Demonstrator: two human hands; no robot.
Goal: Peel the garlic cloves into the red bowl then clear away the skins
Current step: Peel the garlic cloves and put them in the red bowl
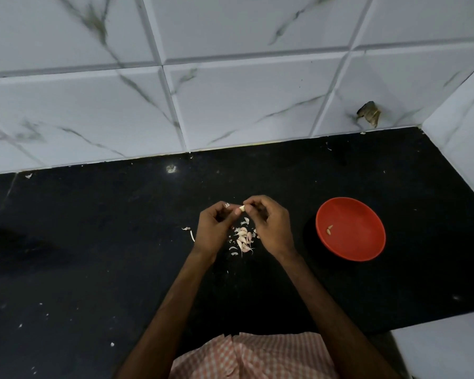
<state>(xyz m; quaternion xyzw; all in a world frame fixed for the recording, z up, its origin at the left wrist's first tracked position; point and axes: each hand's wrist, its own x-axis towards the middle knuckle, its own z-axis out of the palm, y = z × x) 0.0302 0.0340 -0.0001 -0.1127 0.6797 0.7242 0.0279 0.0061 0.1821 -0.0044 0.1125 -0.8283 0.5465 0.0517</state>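
The person shows 2 bare forearms (173,302) and wears a pink-and-white checked cloth garment (257,356) below them

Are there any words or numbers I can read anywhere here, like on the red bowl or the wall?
There are none to read. The red bowl, the wall tiles, the black counter and the checked cloth bear no words, numbers or labels. The garlic clove pinched by the left hand and right hand bears nothing either.

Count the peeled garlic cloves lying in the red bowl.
2. One clove and a second clove lie close together, left of centre in the red bowl. Its inside shows fully, so none seems hidden.
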